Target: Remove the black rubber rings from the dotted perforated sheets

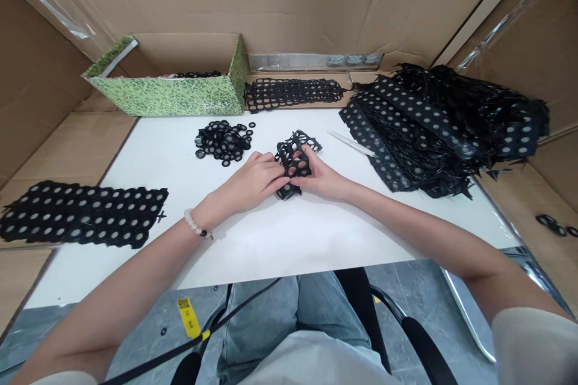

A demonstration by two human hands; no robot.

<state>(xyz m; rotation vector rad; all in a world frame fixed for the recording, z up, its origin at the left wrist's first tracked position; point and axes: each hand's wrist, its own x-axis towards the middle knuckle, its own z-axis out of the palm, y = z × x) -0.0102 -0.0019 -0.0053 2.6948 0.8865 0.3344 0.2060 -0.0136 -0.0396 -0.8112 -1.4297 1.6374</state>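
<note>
Perforated black sheet [293,159], bunched and crumpled, sits between both hands on a white surface [271,240], its long axis running away from the person. Left hand [253,180] and right hand [318,175] close on it from either side, fingers curled into the mesh. Loose black rings [223,142] lie just beyond the left hand, stacked punched sheets [406,138] beyond the right.

head camera looks forward and down at left hand [247,183], right hand [318,175].
</note>
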